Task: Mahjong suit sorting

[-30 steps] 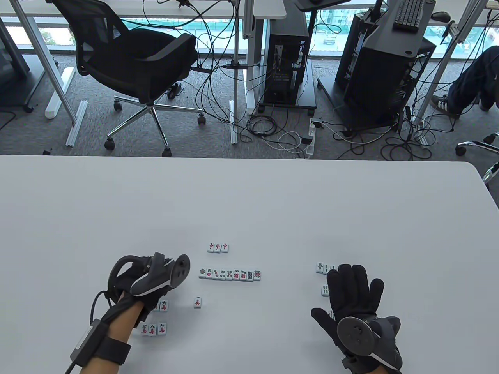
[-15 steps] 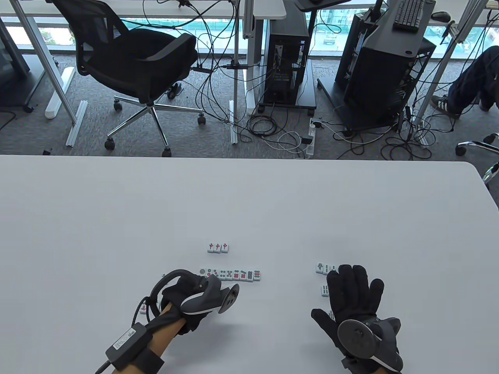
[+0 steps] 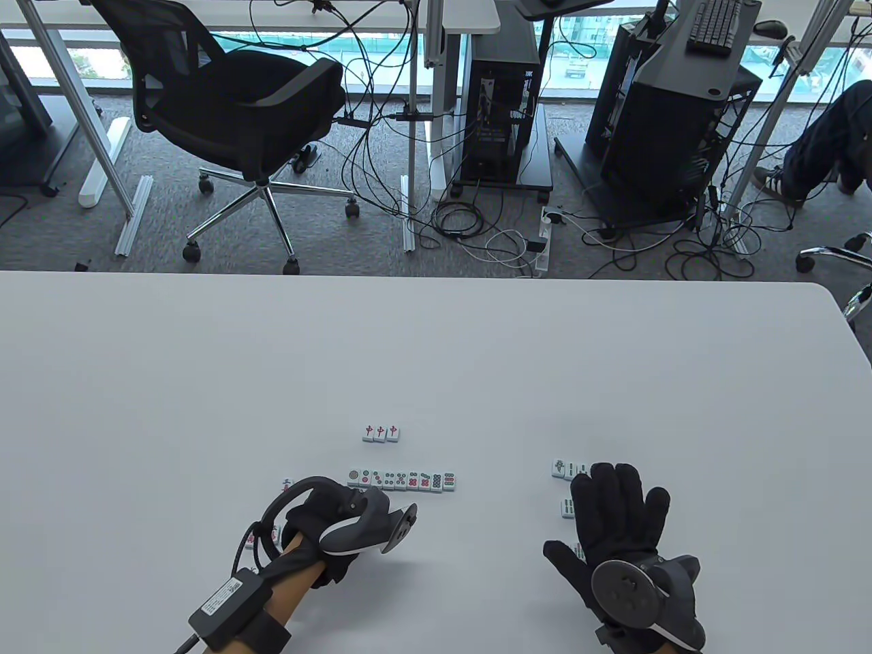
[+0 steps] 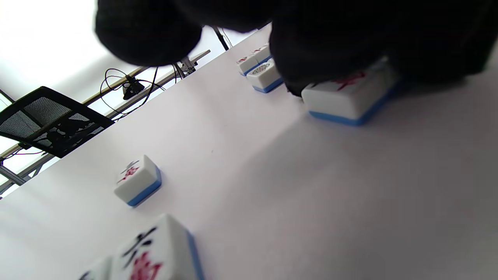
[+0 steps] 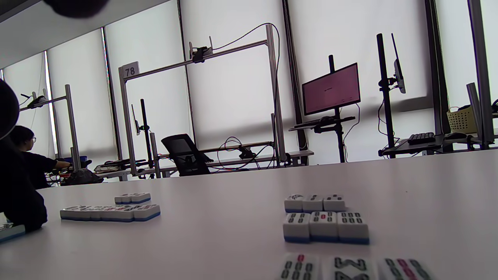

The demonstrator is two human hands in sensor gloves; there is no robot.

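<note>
Pinched under the left hand's [image 3: 325,516] curled fingertips [image 4: 303,74] sat a character tile [image 4: 348,97], while the right hand [image 3: 616,521] lay spread flat.

Three-tile row [image 3: 381,432] lies behind the long row [image 3: 402,480]; bamboo tiles [image 5: 326,226] lie well right.

Beyond the table's far edge, a black mesh office chair [image 3: 231,116] stands on grey carpet. Two black computer towers [image 3: 504,116] sit among tangled cables [image 3: 477,231]. A keyboard [image 3: 715,24] lies top right; a magenta monitor [image 5: 331,89] glows.
</note>
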